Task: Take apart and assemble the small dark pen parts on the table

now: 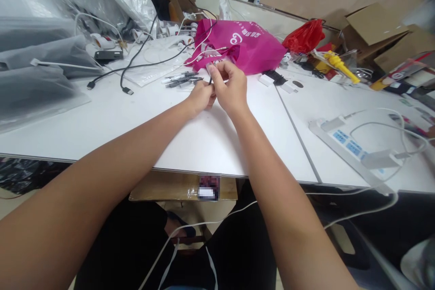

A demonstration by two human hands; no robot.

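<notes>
Both hands meet over the white table, in front of a magenta bag (261, 47). With fingers closed, my left hand (201, 97) grips the lower part of a slim dark piece (210, 80). My right hand (233, 85) pinches its upper end between thumb and fingers, where something small and greyish shows. The fingers cover most of the piece, so its kind is unclear. Just left of my hands lies a loose pile of thin dark and clear pieces (183, 79). White cable ends rest against the bag's open side, behind my fingers.
Black USB cables (127, 90) cross the table at left, beside grey plastic bags (41, 72). Small white blocks (266, 80) lie right of my hands. A power strip (353, 149) with plugged-in chargers and trailing white cords is at right. Cardboard boxes (374, 27) and a red bag (304, 36) stand behind.
</notes>
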